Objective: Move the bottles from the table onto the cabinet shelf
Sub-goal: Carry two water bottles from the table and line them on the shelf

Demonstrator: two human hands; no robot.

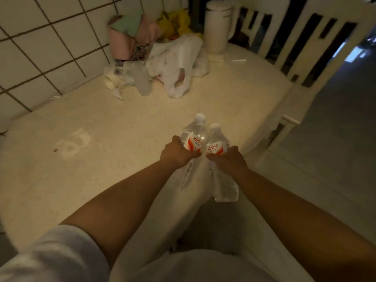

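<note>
Two clear water bottles with white caps and red-and-white labels are side by side over the near right part of the cream table (85,119). My left hand (177,152) grips the left bottle (194,135) around its label. My right hand (228,158) grips the right bottle (217,143) the same way; its lower end reaches past the table's edge. Both bottles tilt with their caps pointing away from me. No cabinet shelf is in view.
At the table's far side lie a white plastic bag (179,64), crumpled clear packaging (126,76), pink and yellow bags (142,33) and a white kettle (218,25). A tiled wall (40,41) runs along the left. White chairs (317,43) stand at the right.
</note>
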